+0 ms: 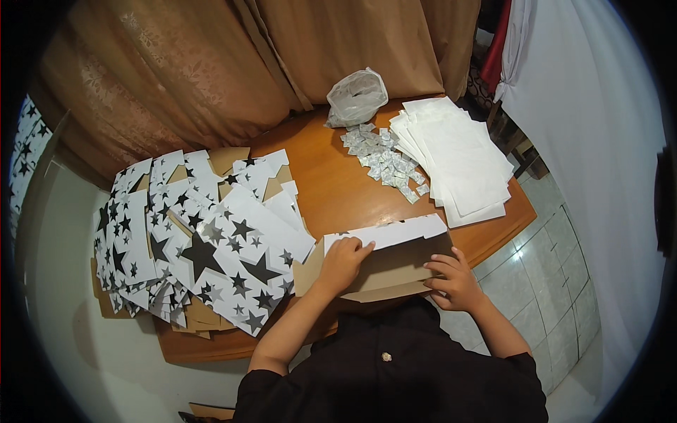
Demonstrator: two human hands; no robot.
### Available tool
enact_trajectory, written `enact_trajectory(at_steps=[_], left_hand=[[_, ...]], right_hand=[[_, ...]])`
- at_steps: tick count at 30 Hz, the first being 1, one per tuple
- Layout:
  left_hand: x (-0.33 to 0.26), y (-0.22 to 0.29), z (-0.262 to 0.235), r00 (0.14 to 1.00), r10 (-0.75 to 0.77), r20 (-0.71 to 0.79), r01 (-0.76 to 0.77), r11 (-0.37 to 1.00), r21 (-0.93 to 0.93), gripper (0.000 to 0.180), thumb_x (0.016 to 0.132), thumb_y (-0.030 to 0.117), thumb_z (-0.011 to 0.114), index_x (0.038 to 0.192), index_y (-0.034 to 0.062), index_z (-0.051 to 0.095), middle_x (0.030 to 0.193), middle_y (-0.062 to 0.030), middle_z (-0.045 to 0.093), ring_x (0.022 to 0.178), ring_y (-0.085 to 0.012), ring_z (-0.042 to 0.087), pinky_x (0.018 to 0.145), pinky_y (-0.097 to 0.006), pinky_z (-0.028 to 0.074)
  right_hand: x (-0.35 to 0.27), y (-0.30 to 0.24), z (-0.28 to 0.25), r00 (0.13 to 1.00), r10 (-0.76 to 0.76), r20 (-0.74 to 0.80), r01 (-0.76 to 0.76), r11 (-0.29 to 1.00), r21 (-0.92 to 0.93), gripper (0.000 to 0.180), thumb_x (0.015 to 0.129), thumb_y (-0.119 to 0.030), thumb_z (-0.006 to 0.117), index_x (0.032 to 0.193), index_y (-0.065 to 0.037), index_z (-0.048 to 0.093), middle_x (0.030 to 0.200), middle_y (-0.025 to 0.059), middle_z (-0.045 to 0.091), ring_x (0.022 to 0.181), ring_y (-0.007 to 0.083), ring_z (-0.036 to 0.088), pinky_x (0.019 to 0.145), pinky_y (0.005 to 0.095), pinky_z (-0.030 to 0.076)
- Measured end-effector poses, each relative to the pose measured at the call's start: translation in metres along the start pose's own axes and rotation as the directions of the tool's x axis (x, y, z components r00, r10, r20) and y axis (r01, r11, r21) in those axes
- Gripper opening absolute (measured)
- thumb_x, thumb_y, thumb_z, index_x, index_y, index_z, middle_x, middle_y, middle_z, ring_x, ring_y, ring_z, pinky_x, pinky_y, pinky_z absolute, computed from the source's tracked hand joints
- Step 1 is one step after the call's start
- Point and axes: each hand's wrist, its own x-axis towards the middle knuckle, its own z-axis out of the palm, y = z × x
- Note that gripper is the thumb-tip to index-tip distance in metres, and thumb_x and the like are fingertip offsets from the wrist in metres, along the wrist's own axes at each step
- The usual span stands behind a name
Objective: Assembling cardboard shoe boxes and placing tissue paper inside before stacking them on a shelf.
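- The left hand (343, 262) lies palm down on the half-folded cardboard box (384, 264), brown inside and white with black stars outside, which sits at the near edge of the round orange-brown wooden tabletop (331, 187), just in front of the person's dark-shirted chest.
- Its fingers (361, 247) are bent and pressed against the box's raised white back wall, thumb side toward the brown inner panel; they hold the wall rather than close around it.
- The left forearm comes up from the lower edge and slants rightward to the box, wrist roughly straight.
- The right hand (455, 282) rests at the box's right end, knuckles up, with its fingers (441, 266) spread and curled over the brown flap there, gripping its edge.
- The right forearm enters from the lower right and angles leftward, so the two hands bracket the box from either side.
- To the left, touching the box's corner, lies a fanned heap of flat unfolded star-printed cardboard blanks (204, 240), some showing their brown backs.
- At the far right of the tabletop sits a stack of plain white paper sheets (458, 158), partly overhanging the rim.
- Just beside that stack lies a scatter of small pale sachets (384, 162).
- Behind the sachets stands a crumpled translucent plastic bag (356, 97), against the brown curtain (211, 70).
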Motion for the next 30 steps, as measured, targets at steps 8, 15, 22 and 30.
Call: enact_trajectory(at_steps=[8, 15, 22, 30], left_hand=[[-0.011, 0.005, 0.008, 0.989, -0.067, -0.135, 0.058, 0.996, -0.071, 0.048, 0.067, -0.009, 0.052, 0.107, 0.0153, 0.066, 0.111, -0.0120, 0.062, 0.109, -0.0301, 0.056, 0.088, -0.038, 0.046], [-0.023, -0.004, 0.019, 0.985, -0.136, -0.105, 0.126, 0.987, -0.097, 0.046, 0.068, -0.004, 0.054, 0.109, 0.0156, 0.065, 0.115, -0.0099, 0.061, 0.112, -0.0289, 0.054, 0.093, -0.042, 0.042], [-0.021, 0.003, 0.002, 0.981, -0.030, 0.189, 0.052, 0.992, -0.114, 0.041, 0.083, 0.037, 0.059, 0.121, 0.0218, 0.059, 0.141, -0.0168, 0.036, 0.130, -0.0356, 0.034, 0.104, -0.055, 0.026], [-0.030, -0.003, 0.015, 0.954, -0.035, 0.297, 0.033, 0.999, 0.014, 0.043, 0.087, 0.038, 0.053, 0.127, 0.0242, 0.054, 0.147, -0.0153, 0.026, 0.135, -0.0337, 0.025, 0.106, -0.059, 0.017]], right_hand=[[-0.032, 0.007, 0.046, 0.910, 0.114, -0.398, -0.077, 0.991, 0.109, 0.014, 0.055, -0.011, 0.064, 0.069, -0.012, 0.065, 0.109, 0.0113, 0.057, 0.115, 0.0339, 0.045, 0.097, 0.0480, 0.034], [-0.053, 0.032, 0.028, 0.798, 0.422, -0.430, -0.375, 0.906, 0.194, 0.052, 0.080, -0.040, 0.047, 0.112, -0.002, 0.061, 0.132, 0.0184, 0.044, 0.127, 0.0350, 0.034, 0.104, 0.0423, 0.028], [-0.022, 0.043, 0.042, 0.546, 0.838, 0.023, -0.291, 0.164, 0.942, 0.055, 0.092, -0.038, 0.039, 0.127, 0.004, 0.043, 0.112, 0.0182, 0.058, 0.088, 0.0201, 0.061, 0.087, 0.0319, 0.044], [0.023, 0.057, 0.035, 0.745, 0.644, 0.174, -0.666, 0.709, 0.232, 0.070, 0.061, -0.016, 0.079, 0.125, -0.013, 0.050, 0.131, 0.0179, 0.041, 0.113, 0.0315, 0.047, 0.091, 0.0389, 0.041]])
